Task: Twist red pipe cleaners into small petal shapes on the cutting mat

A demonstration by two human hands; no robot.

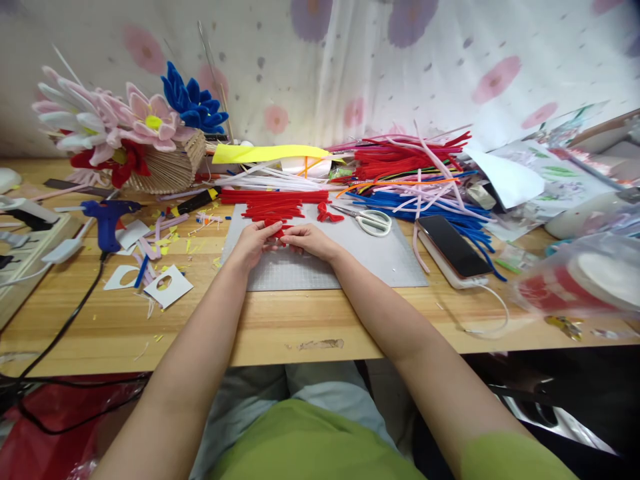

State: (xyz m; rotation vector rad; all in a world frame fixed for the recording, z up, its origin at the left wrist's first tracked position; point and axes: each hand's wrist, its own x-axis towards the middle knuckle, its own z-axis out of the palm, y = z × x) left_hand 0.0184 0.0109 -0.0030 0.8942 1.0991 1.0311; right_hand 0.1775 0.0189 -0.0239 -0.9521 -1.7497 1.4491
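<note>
Both hands meet over the grey cutting mat (pixel 350 267), their fingers closed on a small red pipe cleaner piece (pixel 283 233). My left hand (pixel 255 243) pinches it from the left, my right hand (pixel 313 241) from the right; the fingers hide much of it. Just beyond them lie cut red pipe cleaners (pixel 275 203) in a row across the top of the mat. A bent red pipe cleaner shape (pixel 329 213) rests right of that row. Scissors (pixel 370 221) with pale handles lie farther right on the mat.
A blue glue gun (pixel 111 223) with a black cord stands left, near paper scraps (pixel 169 287). Pipe cleaner flowers (pixel 150 120) fill a woven basket (pixel 170 167). Bundles of red (pixel 400 160) and blue pipe cleaners (pixel 425 208) lie behind. A phone (pixel 453 247) sits at right.
</note>
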